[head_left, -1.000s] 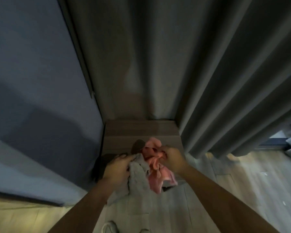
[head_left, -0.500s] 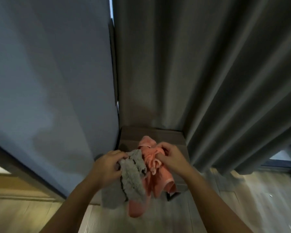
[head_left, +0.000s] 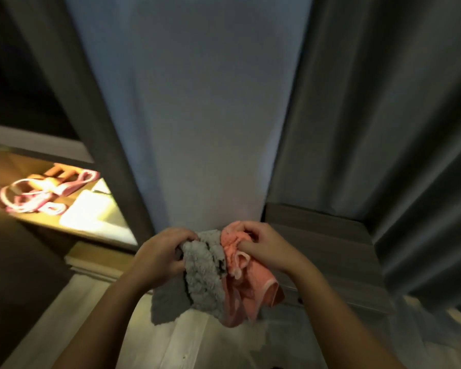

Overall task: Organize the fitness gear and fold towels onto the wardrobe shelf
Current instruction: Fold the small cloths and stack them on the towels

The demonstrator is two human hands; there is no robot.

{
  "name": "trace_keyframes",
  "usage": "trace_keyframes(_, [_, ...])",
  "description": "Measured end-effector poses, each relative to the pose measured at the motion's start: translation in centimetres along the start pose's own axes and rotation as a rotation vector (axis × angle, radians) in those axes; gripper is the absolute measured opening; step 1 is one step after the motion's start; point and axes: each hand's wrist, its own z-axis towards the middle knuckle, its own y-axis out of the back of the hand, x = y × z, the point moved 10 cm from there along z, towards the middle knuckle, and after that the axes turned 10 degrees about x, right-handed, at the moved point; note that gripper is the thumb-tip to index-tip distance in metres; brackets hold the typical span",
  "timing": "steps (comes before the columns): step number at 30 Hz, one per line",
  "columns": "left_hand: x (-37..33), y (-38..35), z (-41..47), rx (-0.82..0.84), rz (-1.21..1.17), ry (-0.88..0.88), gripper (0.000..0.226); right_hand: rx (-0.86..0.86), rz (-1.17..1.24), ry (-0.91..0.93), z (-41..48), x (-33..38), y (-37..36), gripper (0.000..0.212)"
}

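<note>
Grey towel [head_left: 204, 283] gripped in left hand [head_left: 163, 253], pink towel [head_left: 250, 288] in right hand [head_left: 269, 249]; both should be separated before being folded.

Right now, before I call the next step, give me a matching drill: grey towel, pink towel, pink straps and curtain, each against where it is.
Things:
1. grey towel
2. pink towel
3. pink straps
4. curtain

Places:
A. lying on the lit wardrobe shelf
B. gripped by the right hand
C. hanging on the right side of the view
D. gripped by the left hand

Pairs: 1-D, 2-B, 3-A, 4-C.
</note>
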Motion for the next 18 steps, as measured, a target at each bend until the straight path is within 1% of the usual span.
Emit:
trace_keyframes(3, [3.3,2.8,-3.7,-0.039,-0.021,0.091,0.029,0.055,0.009,0.013,3.3,2.4,-4.0,0.037])
trace_keyframes(4, [4.3,3.6,-4.7,-0.049,-0.032,0.120,0.029,0.076,0.012,0.024,4.3,3.2,-5.1,0.038])
trace_keyframes(7, [7.5,6.2,-8.2,-0.109,-0.054,0.199,0.030,0.156,0.009,0.064,7.8,5.6,-9.6,0.035])
trace_keyframes(11, [11.4,9.4,-12.6,-0.209,-0.068,0.342,0.027,0.266,-0.003,0.105,12.6,8.0,-15.2,0.037])
trace_keyframes(16, [16.8,12.2,-17.3,-0.279,-0.090,0.495,0.029,0.398,-0.045,0.138,18.7,10.3,-21.9,0.032])
trace_keyframes(18, [19.4,12.7,-18.8,-0.296,-0.122,0.542,0.027,0.446,-0.039,0.134,21.2,10.8,-24.3,0.029])
